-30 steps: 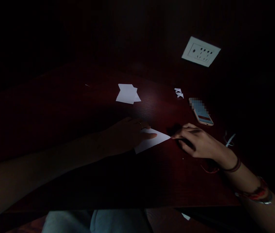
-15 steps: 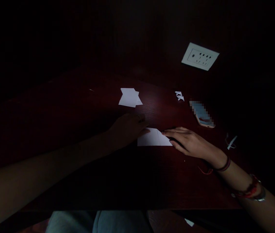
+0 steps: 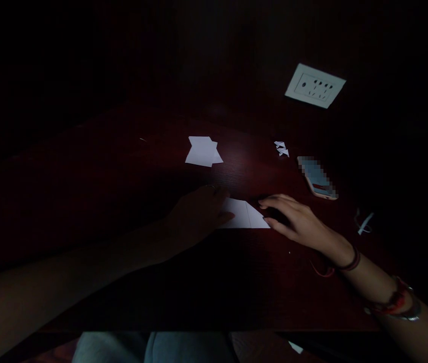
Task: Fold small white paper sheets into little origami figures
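A folded sheet of white paper [image 3: 238,214] lies on the dark red table, with a slanted right edge and a crease line near that end. My left hand [image 3: 202,209], in deep shadow, covers the paper's left end and holds it, its thumb on top and its fingers by the far edge. At the right corner is my right hand [image 3: 293,217], thumb and fingers apart. Its thumb tip is at the paper's tip; whether it touches is hard to tell. Bracelets circle the right wrist and forearm.
Overlapping white paper pieces [image 3: 201,151] lie farther back. Small folded paper bits [image 3: 282,148] are near a phone [image 3: 316,177] at the right. Beyond my right hand lies a white strip with a thin loop [image 3: 365,224]. A socket plate [image 3: 315,85] is on the wall behind.
My right fingers have lifted off the paper's slanted edge and spread from the thumb. My left hand has shifted slightly toward me, covering the paper's left end. The view has moved slightly.
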Demonstrator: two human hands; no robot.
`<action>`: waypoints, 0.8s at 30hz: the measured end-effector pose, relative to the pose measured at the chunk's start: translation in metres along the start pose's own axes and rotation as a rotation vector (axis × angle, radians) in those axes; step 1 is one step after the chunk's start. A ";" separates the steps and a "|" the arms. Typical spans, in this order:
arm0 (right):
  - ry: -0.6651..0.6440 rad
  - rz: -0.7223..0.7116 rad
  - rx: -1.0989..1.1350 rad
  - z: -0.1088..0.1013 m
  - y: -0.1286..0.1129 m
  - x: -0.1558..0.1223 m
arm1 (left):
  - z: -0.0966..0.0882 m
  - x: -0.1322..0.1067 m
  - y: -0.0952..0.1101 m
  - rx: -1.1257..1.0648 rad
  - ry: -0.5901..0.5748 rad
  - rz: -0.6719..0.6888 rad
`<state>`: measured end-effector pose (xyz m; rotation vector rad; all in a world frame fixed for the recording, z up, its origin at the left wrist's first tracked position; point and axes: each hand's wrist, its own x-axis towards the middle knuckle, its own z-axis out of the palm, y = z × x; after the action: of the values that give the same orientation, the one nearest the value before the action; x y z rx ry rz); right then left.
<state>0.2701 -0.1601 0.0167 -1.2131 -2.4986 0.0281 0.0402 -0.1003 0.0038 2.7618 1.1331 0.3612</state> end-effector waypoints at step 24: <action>0.009 0.039 0.091 0.005 0.001 0.006 | 0.002 0.004 0.007 0.052 0.058 0.044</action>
<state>0.2660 -0.1538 0.0135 -1.2215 -2.4379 0.1437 0.0479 -0.1026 0.0041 2.8426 1.1120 0.4250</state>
